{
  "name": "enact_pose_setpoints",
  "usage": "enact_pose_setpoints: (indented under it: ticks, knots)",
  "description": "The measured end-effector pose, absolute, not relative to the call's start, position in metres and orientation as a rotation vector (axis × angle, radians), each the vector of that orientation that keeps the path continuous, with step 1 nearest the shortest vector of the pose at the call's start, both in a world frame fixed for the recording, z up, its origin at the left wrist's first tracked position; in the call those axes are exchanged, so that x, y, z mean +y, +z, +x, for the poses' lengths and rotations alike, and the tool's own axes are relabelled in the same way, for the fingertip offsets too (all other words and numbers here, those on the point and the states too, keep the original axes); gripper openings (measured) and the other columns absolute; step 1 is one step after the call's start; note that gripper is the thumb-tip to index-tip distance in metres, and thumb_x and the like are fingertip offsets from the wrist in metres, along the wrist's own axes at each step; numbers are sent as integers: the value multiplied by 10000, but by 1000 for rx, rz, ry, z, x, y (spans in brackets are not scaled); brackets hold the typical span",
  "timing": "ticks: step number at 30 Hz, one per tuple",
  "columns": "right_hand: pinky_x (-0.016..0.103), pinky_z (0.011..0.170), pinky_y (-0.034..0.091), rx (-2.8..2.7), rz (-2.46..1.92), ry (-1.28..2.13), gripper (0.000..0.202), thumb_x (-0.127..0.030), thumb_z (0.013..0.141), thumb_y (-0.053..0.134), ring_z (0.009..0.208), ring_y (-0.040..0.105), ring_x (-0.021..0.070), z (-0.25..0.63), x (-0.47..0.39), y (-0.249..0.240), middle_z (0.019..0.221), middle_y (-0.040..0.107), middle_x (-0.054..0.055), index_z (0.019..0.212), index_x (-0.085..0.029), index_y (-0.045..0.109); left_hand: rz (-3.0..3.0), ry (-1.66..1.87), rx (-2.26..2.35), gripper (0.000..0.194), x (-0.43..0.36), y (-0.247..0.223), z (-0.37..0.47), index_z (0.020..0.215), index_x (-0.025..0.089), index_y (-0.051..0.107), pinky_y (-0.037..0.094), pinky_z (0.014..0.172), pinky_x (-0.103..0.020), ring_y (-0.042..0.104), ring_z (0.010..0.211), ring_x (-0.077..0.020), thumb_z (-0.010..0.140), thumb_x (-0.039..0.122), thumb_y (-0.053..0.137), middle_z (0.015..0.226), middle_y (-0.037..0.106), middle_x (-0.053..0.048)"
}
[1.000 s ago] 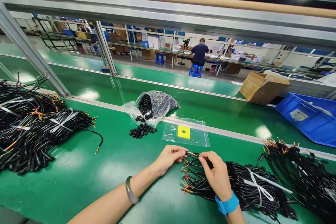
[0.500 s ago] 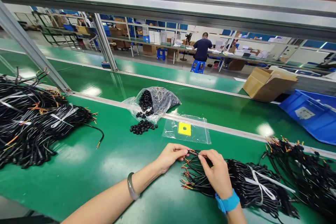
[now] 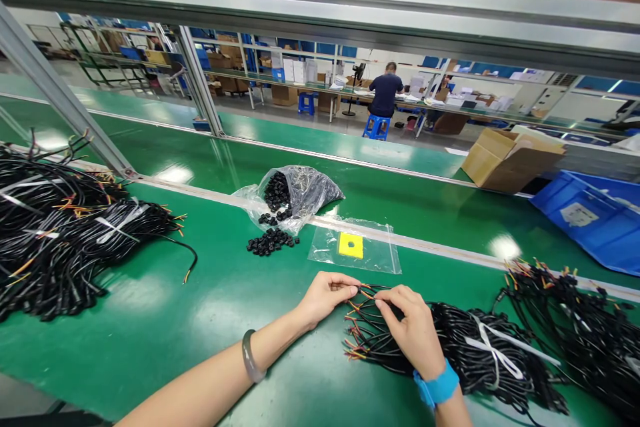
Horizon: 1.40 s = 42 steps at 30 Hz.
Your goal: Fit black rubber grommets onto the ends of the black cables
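Left hand (image 3: 325, 297): clamped, thumb to forefinger, on a small black cap (image 3: 359, 289); raised just above the bench (image 3: 200, 347), right of its middle; grey bangle (image 3: 251, 360) around the wrist.
Right hand (image 3: 407, 320): clamped, thumb against forefinger, on a black cable (image 3: 369, 292), just beside the left fingertips; blue wristband (image 3: 437, 385) around the wrist.
Cable between the hands: orange wires showing near the cap; whether threaded through it, cannot tell.
Cable bundle (image 3: 463, 330): lying partly beneath the right hand, toward the bench's near edge; bound by a white tie (image 3: 483, 332); fanned into bare red and orange ends on the left.
Cap pile (image 3: 271, 242): loose on the bench, at the mouth of a clear plastic bag (image 3: 315, 190) full of more; lying across the metal strip (image 3: 430, 248) along the bench's far edge.
Zip bag (image 3: 377, 253): flat, overlapping the same strip; with a yellow block (image 3: 345, 250), holed in the centre; inside or on top, cannot tell.
Left heap (image 3: 75, 247): tied black cables at the bench's left end; one stray end reaching right.
Right heap (image 3: 575, 327): more black cables, beside the bundle.
Beyond the strip: tilted blue bin (image 3: 595, 213); open cardboard box (image 3: 510, 163) near it.
Background: person (image 3: 384, 93) seated on a blue stool (image 3: 376, 127), back turned.
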State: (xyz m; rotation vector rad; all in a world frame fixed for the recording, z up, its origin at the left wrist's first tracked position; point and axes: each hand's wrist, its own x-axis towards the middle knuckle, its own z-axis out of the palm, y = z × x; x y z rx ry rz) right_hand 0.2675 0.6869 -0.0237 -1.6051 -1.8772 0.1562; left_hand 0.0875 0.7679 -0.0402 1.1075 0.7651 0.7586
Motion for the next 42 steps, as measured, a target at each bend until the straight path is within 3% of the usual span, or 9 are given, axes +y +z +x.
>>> enact_pose_setpoints:
  ticks: [3,8,14,21,27,30,37,42]
  knots:
    - [300,716,443,-1863,-1613,178,235,-344,931,466,790,599,174,268,688,-25,793,635,19,821,-235,642,1161,776,729,401,766,-46,89,863,117,750,498,775,-303,653,738,-182,590,405,811,860,742,-97]
    - [264,652,453,-1800,-1557,330,265,-347,928,469,724,600,160,263,685,-20,754,633,19,777,-221,646,1402,781,732,345,756,-45,89,885,130,756,497,642,-267,636,677,-174,686,412,742,843,728,-101]
    - [232,577,429,-1702,-1494,492,247,-334,915,501,624,566,135,243,680,-11,679,604,1,765,-214,657,1586,871,737,225,750,-28,73,861,159,765,480,631,-240,616,698,-156,737,336,702,827,712,-84]
    - [265,643,491,-1805,-1544,264,172,-363,897,531,723,601,161,249,680,-19,806,637,24,919,-225,631,1200,757,726,416,759,-38,75,882,104,728,516,628,-273,611,591,-142,634,433,779,675,686,-60]
    - [293,711,484,-1881,-1495,217,182,-309,934,474,787,597,179,254,680,-21,828,626,43,882,-226,628,1199,825,667,292,758,-37,75,799,145,769,516,644,-255,633,679,-152,601,353,816,814,709,-84]
    - [291,714,478,-1878,-1495,248,186,-302,933,480,776,594,175,253,679,-22,819,620,39,892,-233,647,1173,838,656,229,758,-38,74,741,149,772,495,593,-226,608,626,-121,606,328,818,810,711,-79]
    - [287,688,454,-1931,-1538,175,236,-309,946,449,748,590,166,252,679,-22,790,617,31,880,-237,664,962,708,779,432,758,-43,78,781,111,743,517,567,-228,628,552,-120,473,384,875,626,696,-42]
    - [281,672,421,-1968,-1568,133,256,-309,956,430,728,584,159,250,678,-20,783,624,29,871,-230,658,939,646,822,440,757,-41,78,726,88,735,530,578,-255,637,534,-138,472,423,864,569,689,-59]
